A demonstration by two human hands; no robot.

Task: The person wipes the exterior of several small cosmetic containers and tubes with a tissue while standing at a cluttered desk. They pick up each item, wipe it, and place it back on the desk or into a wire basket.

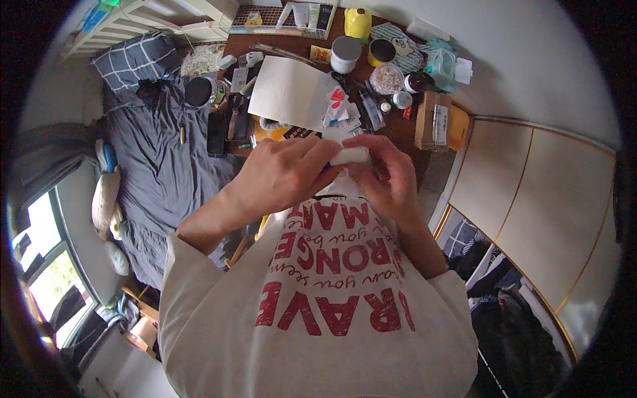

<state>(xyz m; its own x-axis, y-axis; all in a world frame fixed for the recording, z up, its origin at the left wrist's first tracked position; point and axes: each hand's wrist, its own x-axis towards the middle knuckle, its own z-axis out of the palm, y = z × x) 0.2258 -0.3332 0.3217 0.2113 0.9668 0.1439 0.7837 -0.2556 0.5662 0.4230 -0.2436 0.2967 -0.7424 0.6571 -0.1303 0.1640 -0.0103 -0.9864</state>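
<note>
In front of my chest, over the near edge of a brown desk [393, 137], both hands meet at a small white object [351, 155]. It looks soft and short, like a roll or wad, but its exact kind is unclear. My left hand [288, 166] pinches its left end between thumb and fingers, with a bit of blue showing there. Curled fingers of my right hand [388, 171] grip the other end. Below them shows a pale, thin sheet or wrapper [343, 185], partly hidden by the hands. Just beyond lie an open notebook [291, 92] and small paper packets [341, 107].
Jars stand at the desk's back, including a grey-lidded tub [345, 54] and a clear jar of white pieces [386, 79]. A cardboard box [433, 122] sits at the right edge. Left are a phone [217, 134], a dark-lidded jar [199, 92] and a grey-covered bed [164, 184].
</note>
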